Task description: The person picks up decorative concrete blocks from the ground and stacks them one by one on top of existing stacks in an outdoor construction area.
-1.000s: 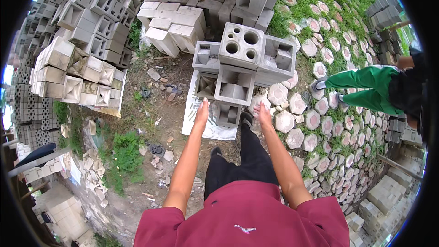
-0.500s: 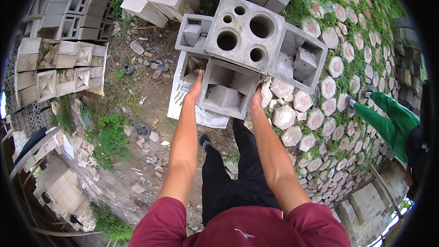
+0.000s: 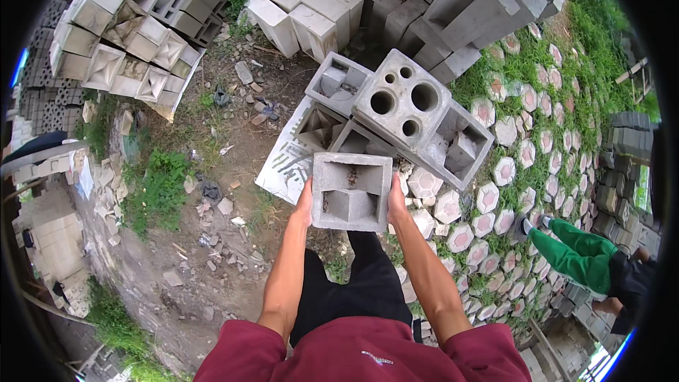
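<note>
Between my two hands is a grey concrete block (image 3: 351, 206) with an open box shape and an angled wedge inside. My left hand (image 3: 305, 201) presses its left side, and my right hand (image 3: 397, 199) grips the right side. Just beyond it, a block with several round holes (image 3: 397, 114) rests on top of other hollow blocks. Among these are one at the left (image 3: 341, 83), one at the right (image 3: 458, 147) and a partly hidden one (image 3: 362, 140) behind the held block. A printed white sack (image 3: 281, 170) lies under the pile.
Stacked blocks (image 3: 311, 18) rise at the far side, with patterned blocks (image 3: 106, 49) at far left. Hexagonal pavers (image 3: 486, 197) in grass cover the right, where a person in green trousers (image 3: 583, 255) stands. Rubble and a leafy plant (image 3: 159, 194) are on the left.
The held block has come away from the pile toward my body, uncovering another hollow block behind it. My view has shifted, and the person at right appears lower.
</note>
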The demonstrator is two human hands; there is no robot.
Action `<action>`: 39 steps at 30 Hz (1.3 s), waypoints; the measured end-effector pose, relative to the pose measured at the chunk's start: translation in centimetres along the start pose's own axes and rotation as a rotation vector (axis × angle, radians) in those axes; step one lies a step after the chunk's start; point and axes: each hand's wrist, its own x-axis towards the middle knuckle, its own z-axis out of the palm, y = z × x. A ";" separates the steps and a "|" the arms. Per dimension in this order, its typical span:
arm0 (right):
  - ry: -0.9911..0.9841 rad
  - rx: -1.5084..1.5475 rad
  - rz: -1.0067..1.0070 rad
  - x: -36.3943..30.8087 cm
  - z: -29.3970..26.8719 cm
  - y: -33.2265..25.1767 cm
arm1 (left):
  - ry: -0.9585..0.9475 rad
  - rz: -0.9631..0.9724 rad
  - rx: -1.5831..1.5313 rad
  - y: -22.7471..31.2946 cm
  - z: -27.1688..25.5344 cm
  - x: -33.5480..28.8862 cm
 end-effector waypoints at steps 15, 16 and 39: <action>-0.813 -0.631 -0.309 -22.3 23.0 0.6 | 0.093 0.492 -0.679 -2.8 -13.1 -30.3; -0.822 -0.679 -0.302 -22.8 24.9 2.0 | 0.106 0.512 -0.731 -3.5 -14.8 -31.3; -1.576 -1.562 0.450 -47.7 44.2 56.8 | 1.062 1.134 -1.713 -36.6 -37.8 -61.0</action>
